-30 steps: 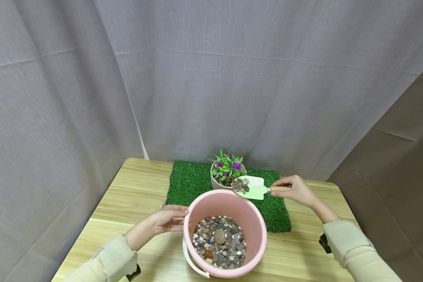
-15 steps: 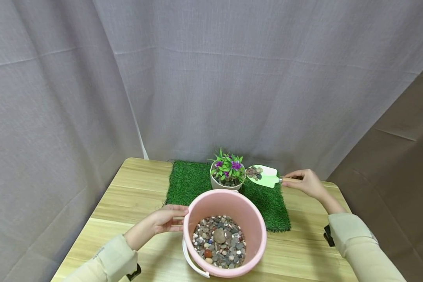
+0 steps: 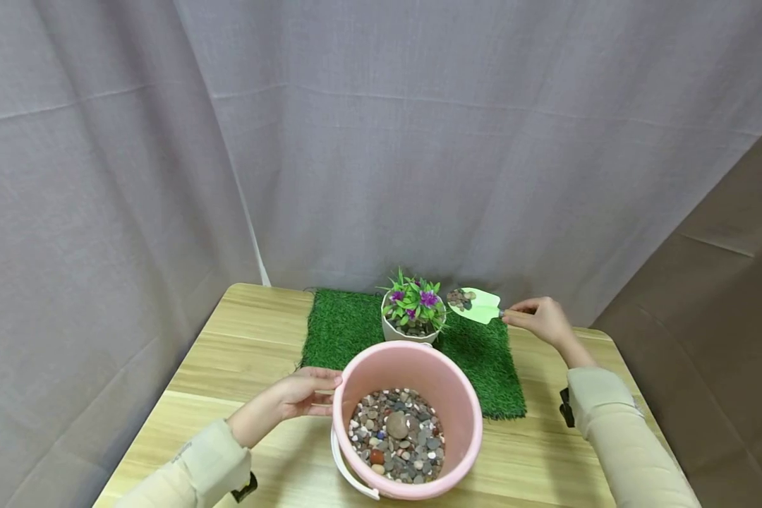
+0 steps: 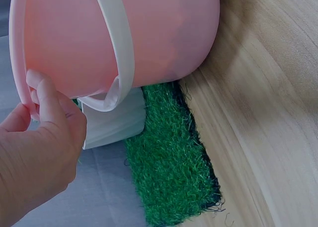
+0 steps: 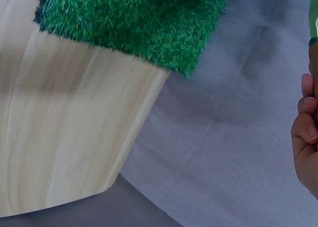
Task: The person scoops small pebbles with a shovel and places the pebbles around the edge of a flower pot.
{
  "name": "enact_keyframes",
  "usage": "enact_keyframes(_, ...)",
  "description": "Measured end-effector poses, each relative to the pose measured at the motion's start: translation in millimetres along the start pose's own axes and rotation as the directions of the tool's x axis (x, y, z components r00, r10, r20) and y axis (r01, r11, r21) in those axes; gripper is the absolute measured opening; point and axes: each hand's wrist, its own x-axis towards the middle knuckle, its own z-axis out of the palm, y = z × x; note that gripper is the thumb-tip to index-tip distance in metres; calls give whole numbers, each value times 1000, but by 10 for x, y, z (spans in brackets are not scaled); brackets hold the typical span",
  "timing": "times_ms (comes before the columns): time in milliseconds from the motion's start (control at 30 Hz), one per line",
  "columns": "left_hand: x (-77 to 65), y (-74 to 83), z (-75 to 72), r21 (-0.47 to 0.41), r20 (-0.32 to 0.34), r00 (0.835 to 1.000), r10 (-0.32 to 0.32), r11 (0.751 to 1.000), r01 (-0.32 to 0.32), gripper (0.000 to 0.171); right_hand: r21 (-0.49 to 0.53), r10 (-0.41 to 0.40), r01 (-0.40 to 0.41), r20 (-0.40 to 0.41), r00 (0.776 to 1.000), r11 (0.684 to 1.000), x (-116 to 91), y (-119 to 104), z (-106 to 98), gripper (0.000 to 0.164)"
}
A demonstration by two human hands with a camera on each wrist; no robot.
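Observation:
My left hand (image 3: pixel 300 392) pinches the rim of a pink bucket (image 3: pixel 452 406) between thumb and fingers; the left wrist view shows this grip close up. Inside the bucket lie many mixed pebbles (image 3: pixel 413 462), with one large round stone (image 3: pixel 396 425) among them. My right hand (image 3: pixel 543 322) holds a light green trowel (image 3: pixel 485 307) by its wooden handle, raised to the right of a potted plant. Small pebbles (image 3: pixel 461 300) sit on the trowel's blade. Purple flowers and green leaves (image 3: pixel 413 295) fill the white pot (image 3: pixel 395 334), which has pebbles around the stems.
Green artificial turf (image 3: pixel 339 321) lies under the pot on a wooden table (image 3: pixel 254 331). The bucket's white carrying handle (image 4: pixel 120 43) hangs down its left side. Grey curtain (image 3: pixel 381 155) stands behind the table's back edge, with more cloth at both sides.
My right hand has moved the loaded trowel from over the bucket's far rim back and to the right, beside the flowers. My left hand has stayed on the rim.

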Motion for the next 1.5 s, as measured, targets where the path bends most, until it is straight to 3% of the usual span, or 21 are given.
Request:
enact_keyframes(300, -4, -17, -8, -27, 8, 1000, 4, 1000, -3, 49, 0, 12, -12, 52, 999, 1000, 254, 42, 319, 32)
enact_keyframes(633, -26, -16, -22, -30, 21, 1000, 9, 1000, -8, 51, 21, -14, 12, 66, 998, 1000, 549, -157, 642, 26)
enact_keyframes(867, -26, 21, 2, -22, 23, 1000, 0, 1000, 1, 51, -93, -53, 60, 68, 996, 994, 704, -277, 651, 27)
enact_keyframes(1233, -18, 37, 16, -26, 42, 999, -1, 1000, 2, 48, -265, -229, 245, 92, 969, 933, 828, -474, 621, 25)
enact_keyframes(1500, -19, 46, 25, -33, 34, 999, -7, 999, 8, 44, -325, -275, 289, 88, 957, 901, 817, -520, 608, 26)
